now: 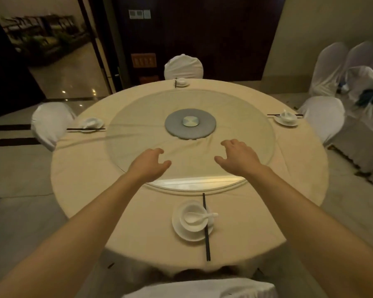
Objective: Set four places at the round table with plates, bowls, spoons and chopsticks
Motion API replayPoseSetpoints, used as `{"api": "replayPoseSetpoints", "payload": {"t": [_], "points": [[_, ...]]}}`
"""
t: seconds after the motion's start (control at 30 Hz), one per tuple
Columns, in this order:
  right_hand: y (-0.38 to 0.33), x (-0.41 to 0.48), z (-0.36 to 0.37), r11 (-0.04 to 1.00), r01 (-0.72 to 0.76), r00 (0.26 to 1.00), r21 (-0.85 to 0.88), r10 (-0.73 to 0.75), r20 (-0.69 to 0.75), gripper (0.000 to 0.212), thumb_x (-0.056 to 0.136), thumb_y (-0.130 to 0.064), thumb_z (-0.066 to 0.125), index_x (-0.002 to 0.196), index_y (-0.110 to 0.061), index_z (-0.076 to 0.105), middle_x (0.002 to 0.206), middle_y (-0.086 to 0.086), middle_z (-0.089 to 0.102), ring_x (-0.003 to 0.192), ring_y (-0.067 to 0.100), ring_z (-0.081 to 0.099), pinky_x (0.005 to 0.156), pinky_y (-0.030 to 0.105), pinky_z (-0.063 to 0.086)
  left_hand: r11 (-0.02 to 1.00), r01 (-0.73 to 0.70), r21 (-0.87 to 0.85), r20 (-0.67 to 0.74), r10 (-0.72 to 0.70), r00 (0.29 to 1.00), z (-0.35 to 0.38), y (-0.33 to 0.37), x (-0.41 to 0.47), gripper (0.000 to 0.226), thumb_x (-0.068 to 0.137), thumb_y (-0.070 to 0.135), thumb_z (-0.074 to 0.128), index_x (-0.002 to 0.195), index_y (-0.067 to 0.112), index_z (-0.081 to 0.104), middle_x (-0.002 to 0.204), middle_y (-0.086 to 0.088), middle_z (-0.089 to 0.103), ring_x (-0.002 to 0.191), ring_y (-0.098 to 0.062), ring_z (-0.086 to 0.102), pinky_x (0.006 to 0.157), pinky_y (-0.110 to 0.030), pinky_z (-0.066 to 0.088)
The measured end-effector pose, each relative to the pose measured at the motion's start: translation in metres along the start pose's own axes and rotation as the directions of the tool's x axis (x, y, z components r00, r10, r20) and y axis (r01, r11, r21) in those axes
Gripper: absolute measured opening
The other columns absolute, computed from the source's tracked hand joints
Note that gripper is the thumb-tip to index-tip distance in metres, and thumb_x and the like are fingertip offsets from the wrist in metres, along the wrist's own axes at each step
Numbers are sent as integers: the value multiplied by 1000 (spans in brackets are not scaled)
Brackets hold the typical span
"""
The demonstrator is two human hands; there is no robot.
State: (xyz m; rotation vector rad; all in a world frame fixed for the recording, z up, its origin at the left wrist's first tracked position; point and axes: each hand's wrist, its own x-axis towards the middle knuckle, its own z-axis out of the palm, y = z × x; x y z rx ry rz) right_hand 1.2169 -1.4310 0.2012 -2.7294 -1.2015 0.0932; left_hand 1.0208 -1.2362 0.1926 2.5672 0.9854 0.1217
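Observation:
The round table (91, 175) wears a cream cloth. At its near edge a white plate (181, 232) holds a bowl (197, 225) with a spoon (199, 217) in it, and black chopsticks (206, 235) lie across the plate's right side. Similar settings sit at the left (88, 124), the far side (181, 82) and the right (286, 119). My left hand (149, 162) and my right hand (237, 157) hover over the near part of the glass turntable (138, 134), fingers apart, holding nothing.
A grey disc (177, 130) with a metal hub sits at the turntable's centre. White-covered chairs stand at the left (50, 123), far side (183, 66), right (323, 119) and just below me (200, 289). More covered chairs (353, 67) cluster at the back right.

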Motion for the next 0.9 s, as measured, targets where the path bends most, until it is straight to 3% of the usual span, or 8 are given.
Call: {"api": "replayPoseSetpoints", "payload": {"t": [0.17, 0.37, 0.63, 0.77, 0.9], "points": [[-10, -12, 33, 999, -49, 998, 13, 49, 48, 64, 92, -49, 52, 145, -15, 43, 143, 11, 50, 129, 33, 48, 101, 44, 41, 994, 45, -101, 95, -35, 995, 32, -27, 3, 59, 92, 46, 57, 142, 15, 49, 140, -12, 56, 128, -27, 52, 102, -37, 42], [-6, -12, 79, 992, -81, 983, 96, 64, 171, 63, 93, -47, 54, 147, -16, 42, 146, 9, 48, 132, 30, 47, 101, 42, 42, 922, 219, -320, 218, -153, 964, 82, -37, 2, 56, 94, 40, 59, 142, 14, 50, 140, -11, 56, 126, -26, 54, 100, -33, 42], [23, -17, 159, 957, -188, 939, 220, 109, 327, 64, 93, -50, 55, 146, -15, 45, 147, 5, 52, 131, 26, 50, 97, 39, 44, 823, 428, -373, 375, -288, 881, 151, -53, -3, 58, 94, 41, 58, 145, 15, 46, 143, -13, 52, 125, -31, 53, 103, -42, 45], [37, -18, 193, 898, -304, 910, 319, 174, 377, 55, 98, -44, 50, 143, -12, 49, 144, 8, 55, 128, 29, 53, 98, 38, 43, 785, 484, -387, 410, -324, 853, 183, -61, -5, 59, 95, 41, 56, 147, 16, 44, 144, -13, 51, 127, -31, 51, 103, -39, 43], [51, -22, 226, 787, -451, 872, 421, 290, 394, 38, 103, -31, 40, 123, -7, 61, 127, 15, 64, 116, 34, 57, 86, 34, 40, 694, 576, -433, 436, -398, 807, 213, -68, -11, 64, 95, 40, 56, 151, 15, 38, 151, -13, 45, 135, -30, 46, 107, -40, 40]]}}
